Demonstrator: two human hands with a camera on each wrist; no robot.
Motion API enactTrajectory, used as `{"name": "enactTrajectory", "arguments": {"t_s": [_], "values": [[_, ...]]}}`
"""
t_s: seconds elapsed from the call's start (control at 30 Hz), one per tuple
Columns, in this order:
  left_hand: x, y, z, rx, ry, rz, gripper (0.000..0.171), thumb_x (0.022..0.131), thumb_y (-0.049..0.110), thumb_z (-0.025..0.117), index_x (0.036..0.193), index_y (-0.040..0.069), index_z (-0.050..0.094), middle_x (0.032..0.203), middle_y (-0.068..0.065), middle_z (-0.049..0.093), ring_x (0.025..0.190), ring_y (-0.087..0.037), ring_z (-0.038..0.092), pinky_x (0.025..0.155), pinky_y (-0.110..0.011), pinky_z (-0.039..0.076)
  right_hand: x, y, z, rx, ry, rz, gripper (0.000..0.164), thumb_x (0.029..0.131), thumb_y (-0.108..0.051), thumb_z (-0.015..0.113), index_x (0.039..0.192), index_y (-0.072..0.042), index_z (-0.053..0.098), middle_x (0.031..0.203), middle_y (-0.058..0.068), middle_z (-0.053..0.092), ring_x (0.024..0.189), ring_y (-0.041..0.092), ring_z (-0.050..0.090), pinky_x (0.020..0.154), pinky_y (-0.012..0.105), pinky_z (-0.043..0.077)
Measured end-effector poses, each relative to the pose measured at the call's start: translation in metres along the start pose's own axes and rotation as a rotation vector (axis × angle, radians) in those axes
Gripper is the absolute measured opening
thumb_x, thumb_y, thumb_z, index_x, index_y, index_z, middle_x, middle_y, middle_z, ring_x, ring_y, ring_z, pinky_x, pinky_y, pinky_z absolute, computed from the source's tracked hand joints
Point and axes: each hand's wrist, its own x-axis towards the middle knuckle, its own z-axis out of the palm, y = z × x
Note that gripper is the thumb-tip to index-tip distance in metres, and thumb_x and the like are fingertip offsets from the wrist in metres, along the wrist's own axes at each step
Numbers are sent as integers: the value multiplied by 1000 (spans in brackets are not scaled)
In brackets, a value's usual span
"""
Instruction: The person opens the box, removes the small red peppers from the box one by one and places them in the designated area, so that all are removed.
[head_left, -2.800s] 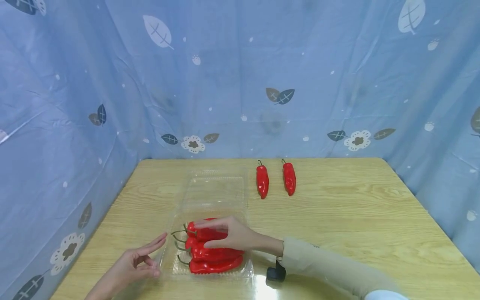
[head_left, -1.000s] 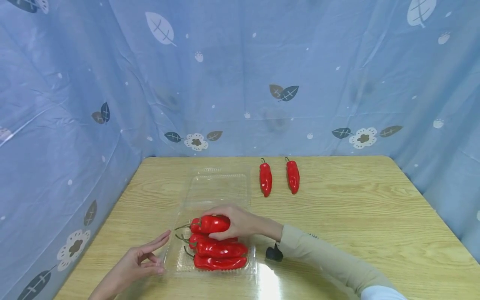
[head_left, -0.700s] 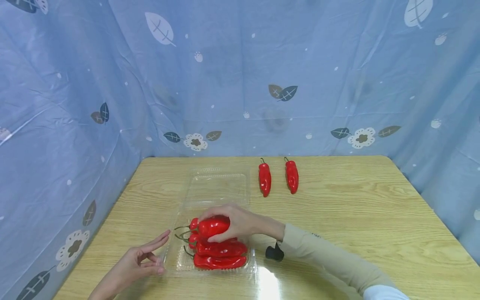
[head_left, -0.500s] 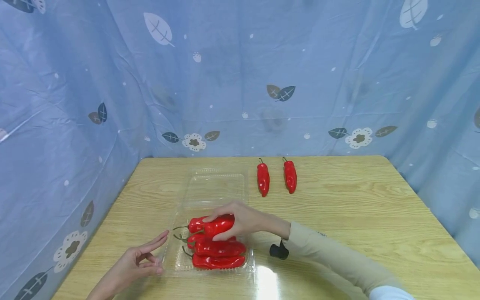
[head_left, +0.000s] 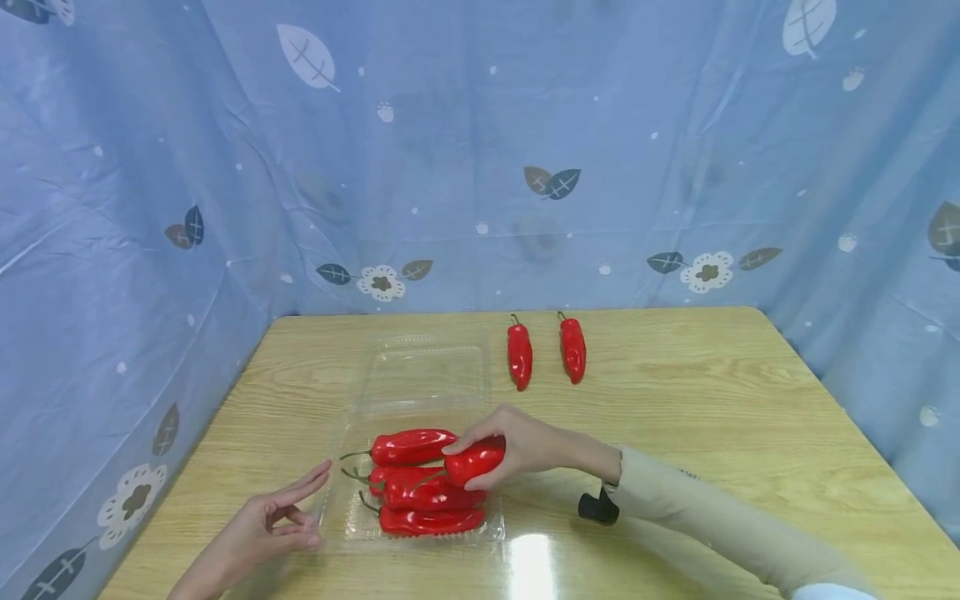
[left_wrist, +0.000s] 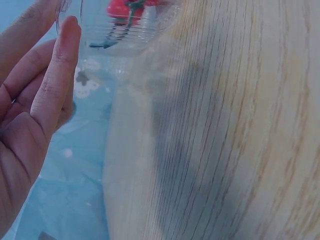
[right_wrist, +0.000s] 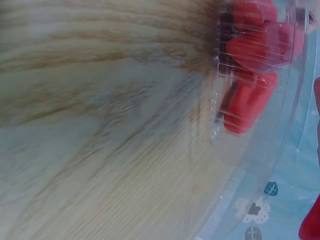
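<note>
Red pepper [head_left: 477,460] in the right hand [head_left: 522,442]

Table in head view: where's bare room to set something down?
Widest bare patch: the table between the rightmost loose pepper and the right-side curtain, beyond the right sleeve. Smaller: left of the clear lid, beyond the left hand. The lid looks bare. Crowded: the clear base, with peppers inside and the right hand gripping another pepper at its right side.

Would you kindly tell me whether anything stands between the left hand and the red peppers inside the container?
Yes: the left wall of the clear container stands between the left hand and the red peppers inside; nothing else visible does.
</note>
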Motion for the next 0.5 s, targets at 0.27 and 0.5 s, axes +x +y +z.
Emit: {"name": "enactTrajectory", "arguments": {"t_s": [0.27, 0.5], "values": [[-2, -3, 2, -30, 8, 26, 68, 83, -5, 68, 143, -4, 37, 148, 26, 33, 81, -6, 61, 72, -21, 53, -31, -6, -15, -32, 1, 83, 41, 78, -16, 81, 117, -6, 70, 106, 1, 72, 89, 2, 63, 71, 19, 53], [0, -2, 1, 5, 9, 31, 68, 83, -4, 69, 144, -3, 37, 148, 28, 31, 81, -8, 62, 72, -21, 53, -65, -12, -27, 24, 67, 182, 45, 77, -19, 82, 119, -8, 69, 108, 0, 71, 93, 8, 64, 72, 25, 55]]}}
